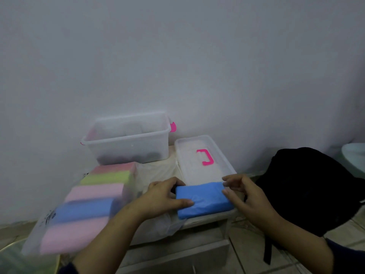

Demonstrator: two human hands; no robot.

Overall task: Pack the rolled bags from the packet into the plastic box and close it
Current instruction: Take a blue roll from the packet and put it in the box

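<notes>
A blue rolled bag (203,198) lies across the near end of the clear lid (197,155), which has a pink handle. My left hand (166,196) grips the roll's left end with the thumb laid on its top. My right hand (243,192) holds its right end with curled fingers. The clear plastic box (126,143) with pink latches stands open at the back by the wall, with dark things on its bottom. At the left lies the translucent packet (87,206), holding several pink, green and blue rolls.
All of it sits on a small pale table (197,224) against a white wall. A black backpack (312,190) stands on the tiled floor at the right. A crumpled clear plastic sheet (158,175) lies between packet and lid.
</notes>
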